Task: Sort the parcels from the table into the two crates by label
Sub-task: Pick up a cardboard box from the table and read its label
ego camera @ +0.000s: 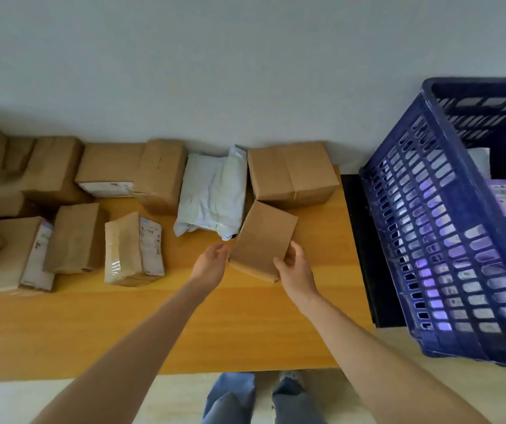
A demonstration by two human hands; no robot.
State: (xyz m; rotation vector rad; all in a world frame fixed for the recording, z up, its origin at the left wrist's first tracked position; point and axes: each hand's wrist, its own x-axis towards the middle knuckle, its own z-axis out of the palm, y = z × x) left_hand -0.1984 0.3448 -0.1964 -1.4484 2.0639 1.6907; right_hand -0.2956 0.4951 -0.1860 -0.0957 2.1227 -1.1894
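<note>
Two hands: both are reaching over the table (245,332), left of the blue crate (447,240). The right hand (294,264) is pinching the near corner of the brown parcel (264,240), thumb on top. The left hand (212,261) is hovering spread and relaxed at the corner farther from the crate; I cannot tell if it is touching.
Step in hand: the person is taking up one parcel for sorting, as I judge.
Parcel place: it is sitting left of the crate, near it.
Long axis: it is running near to far, the far end leaning slightly toward the crate; a plain brown face is looking up, no label showing.
Next move: it is probably calling for turning the parcel to read its label before choosing a crate; only this one crate is showing.
Farther back: a white mailer bag (212,197) and a large carton (291,175) are lying left of the crate, the carton closer to it.
</note>
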